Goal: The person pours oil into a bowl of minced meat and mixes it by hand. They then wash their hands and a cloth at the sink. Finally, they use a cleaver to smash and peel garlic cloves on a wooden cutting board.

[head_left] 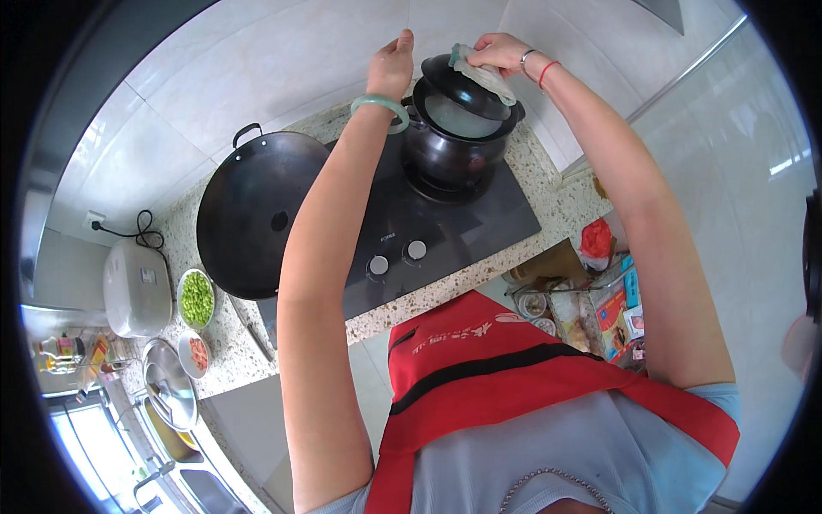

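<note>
Kitchenware was ranged along a speckled stone counter [548, 210] when this view was taken from above. At the far left a white rice cooker [135, 287] stood plugged into the wall, with a bowl of chopped green vegetables [196, 298] and a smaller dish of pink pieces [197, 352] just beside it. A large black wok [248, 214] was seated on the near-left burner of a dark glass hob [462, 214].

Further right, the left hand [392, 64], ringed at the wrist by a green bangle [380, 106], was held up beside a black clay pot [452, 141] on the rear burner; its fingers were loosely extended and nothing was seen gripped in them. The pot's dark lid [458, 81] was tilted, raised at one side above the rim, and a pale surface was visible beneath it. The right hand [501, 53] was pressed down and closed over a folded pale cloth [484, 75] laid across the lid's top.

The lid was judged heavy, rigid, breakable and probably hot, so its knob, taken through the cloth, was considered the safest hold. A cluttered rack of packets [599, 308] was seen at the far right, beyond a red apron [514, 368].
</note>
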`<state>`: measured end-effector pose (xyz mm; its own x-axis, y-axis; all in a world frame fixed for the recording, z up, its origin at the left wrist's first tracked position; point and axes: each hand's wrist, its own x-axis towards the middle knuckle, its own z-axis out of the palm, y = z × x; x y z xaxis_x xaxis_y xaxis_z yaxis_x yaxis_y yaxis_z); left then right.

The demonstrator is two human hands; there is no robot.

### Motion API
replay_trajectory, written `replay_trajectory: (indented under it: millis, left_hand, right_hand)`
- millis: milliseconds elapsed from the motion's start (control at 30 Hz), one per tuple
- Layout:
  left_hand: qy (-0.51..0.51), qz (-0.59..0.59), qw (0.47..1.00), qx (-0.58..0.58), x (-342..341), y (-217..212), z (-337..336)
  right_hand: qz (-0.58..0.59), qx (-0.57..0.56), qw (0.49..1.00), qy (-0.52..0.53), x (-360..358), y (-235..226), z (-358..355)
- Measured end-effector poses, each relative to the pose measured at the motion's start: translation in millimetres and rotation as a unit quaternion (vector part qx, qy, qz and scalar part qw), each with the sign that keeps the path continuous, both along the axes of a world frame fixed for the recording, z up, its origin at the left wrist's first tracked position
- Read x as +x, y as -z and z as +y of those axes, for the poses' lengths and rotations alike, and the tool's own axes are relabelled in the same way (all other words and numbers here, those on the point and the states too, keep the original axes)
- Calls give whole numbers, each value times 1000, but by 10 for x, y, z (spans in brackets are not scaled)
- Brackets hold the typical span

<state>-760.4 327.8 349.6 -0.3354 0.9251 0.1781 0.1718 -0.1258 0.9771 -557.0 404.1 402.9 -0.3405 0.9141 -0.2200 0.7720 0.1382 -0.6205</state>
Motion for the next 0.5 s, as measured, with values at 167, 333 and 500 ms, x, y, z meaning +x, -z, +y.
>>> replay_trajectory:
  millis: [167, 333, 500]
  left_hand:
    - [2, -34, 999, 11, 14, -29, -53]
    - [-12, -34, 999, 6, 80, -102, -125]
    - [16, -85, 996, -19, -93, 41, 51]
  right_hand:
    - [80, -62, 995, 8, 91, 9, 81]
    - [89, -78, 993, 9, 229, -123, 102]
    - [81, -55, 995, -8, 167, -217, 33]
